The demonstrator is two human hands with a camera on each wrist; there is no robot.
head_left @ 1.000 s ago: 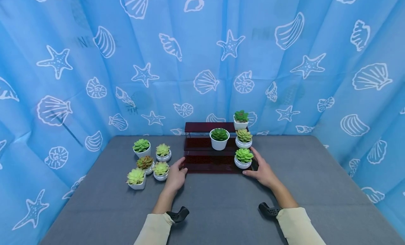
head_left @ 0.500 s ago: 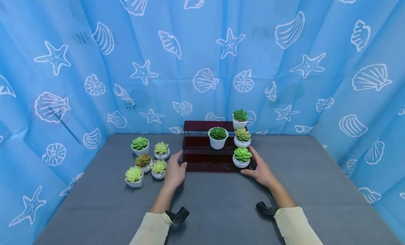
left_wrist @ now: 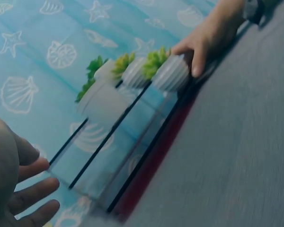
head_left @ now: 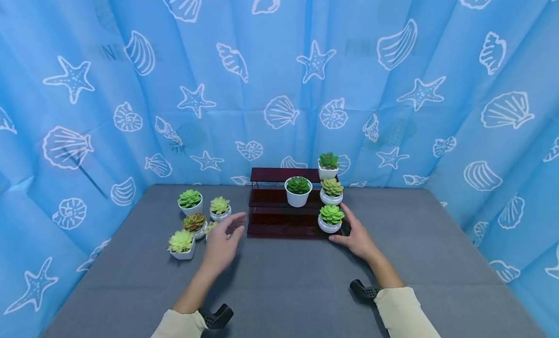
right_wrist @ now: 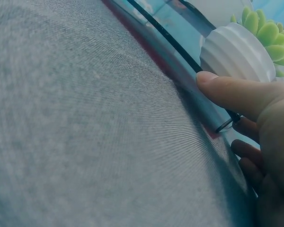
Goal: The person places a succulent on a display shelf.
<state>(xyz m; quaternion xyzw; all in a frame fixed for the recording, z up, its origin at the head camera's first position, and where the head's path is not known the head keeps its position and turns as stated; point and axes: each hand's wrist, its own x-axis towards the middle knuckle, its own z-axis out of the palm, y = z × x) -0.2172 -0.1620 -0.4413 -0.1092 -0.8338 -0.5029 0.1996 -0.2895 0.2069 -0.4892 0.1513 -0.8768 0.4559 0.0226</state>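
Note:
A dark red three-tier display shelf [head_left: 279, 226] stands on the grey table. My right hand [head_left: 360, 238] grips its front right corner, with the thumb [right_wrist: 222, 87] on the front edge and the other fingers curled at the end. Beside that hand sits a bright green potted succulent [head_left: 330, 219] on the lowest tier. On the middle tier are a yellow-green succulent [head_left: 332, 190] and a dark green one in a plain white pot [head_left: 298, 197]. A green succulent [head_left: 328, 166] tops the right end. My left hand [head_left: 220, 250] holds nothing; its fingers are spread, apart from the shelf's left end.
Several potted succulents stand left of the shelf: a green one [head_left: 189, 202], a reddish one [head_left: 194, 224], a pale one [head_left: 220, 208] and a light green one [head_left: 181, 243]. My left hand partly hides another. A blue shell-patterned curtain [head_left: 279, 86] hangs behind the table.
My left hand has come away from the shelf's left end, moving left and towards me beside the loose succulents. The right hand keeps its grip on the shelf's right corner.

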